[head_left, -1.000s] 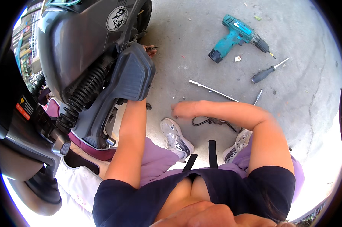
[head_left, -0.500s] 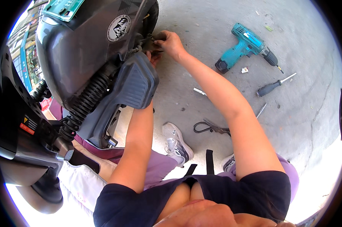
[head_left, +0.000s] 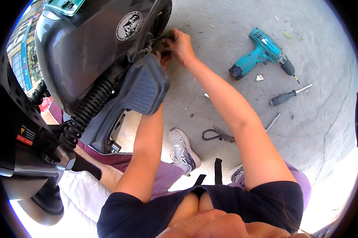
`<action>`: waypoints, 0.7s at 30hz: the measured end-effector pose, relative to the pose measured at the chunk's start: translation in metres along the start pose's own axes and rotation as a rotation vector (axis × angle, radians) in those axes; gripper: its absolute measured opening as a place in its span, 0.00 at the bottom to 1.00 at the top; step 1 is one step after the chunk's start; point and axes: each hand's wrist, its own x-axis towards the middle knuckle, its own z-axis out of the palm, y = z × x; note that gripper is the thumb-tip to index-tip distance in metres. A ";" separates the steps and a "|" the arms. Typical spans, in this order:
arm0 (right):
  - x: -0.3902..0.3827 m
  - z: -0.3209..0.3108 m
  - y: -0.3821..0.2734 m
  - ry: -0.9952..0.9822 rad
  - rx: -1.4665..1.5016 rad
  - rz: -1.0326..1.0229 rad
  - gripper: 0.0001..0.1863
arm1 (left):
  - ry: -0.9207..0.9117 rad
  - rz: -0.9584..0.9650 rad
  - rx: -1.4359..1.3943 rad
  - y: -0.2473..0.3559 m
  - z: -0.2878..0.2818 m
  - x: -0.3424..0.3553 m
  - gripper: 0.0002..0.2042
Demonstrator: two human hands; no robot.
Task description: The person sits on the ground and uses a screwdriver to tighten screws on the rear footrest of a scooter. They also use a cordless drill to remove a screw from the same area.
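Note:
At the lower edge of a dark grey scooter body (head_left: 82, 47), both my hands work close together. My right hand (head_left: 181, 47) is bent in, its fingers closed at a thin dark part (head_left: 161, 44) that juts from the scooter. Just below it, my left hand (head_left: 164, 60) reaches up from behind the grey ribbed footrest (head_left: 149, 85), with curled fingertips touching the underside of that part. The footrest hides the left wrist and much of that hand. What the left fingers hold, if anything, cannot be made out.
A black coil spring shock absorber (head_left: 88, 103) stands left of the footrest. On the concrete to the right lie a teal cordless drill (head_left: 264, 49), a dark-handled screwdriver (head_left: 286, 98), a metal shank (head_left: 272, 122) and a loop-handled tool (head_left: 226, 137), the last two partly behind my right forearm.
The view has shifted slightly, so the scooter and tools sit a little further right and lower. My hands stay at the same part, the right fingers slightly more curled.

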 end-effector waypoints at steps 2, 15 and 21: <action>0.002 -0.004 -0.001 -0.020 0.066 0.043 0.07 | 0.003 -0.026 0.006 0.001 0.001 -0.002 0.15; 0.010 -0.023 -0.020 -0.301 -0.226 -0.210 0.16 | 0.065 -0.089 -0.024 0.000 -0.002 0.007 0.17; 0.051 -0.034 -0.008 -0.553 -0.621 -0.542 0.16 | 0.137 0.010 -0.250 -0.013 0.007 0.018 0.22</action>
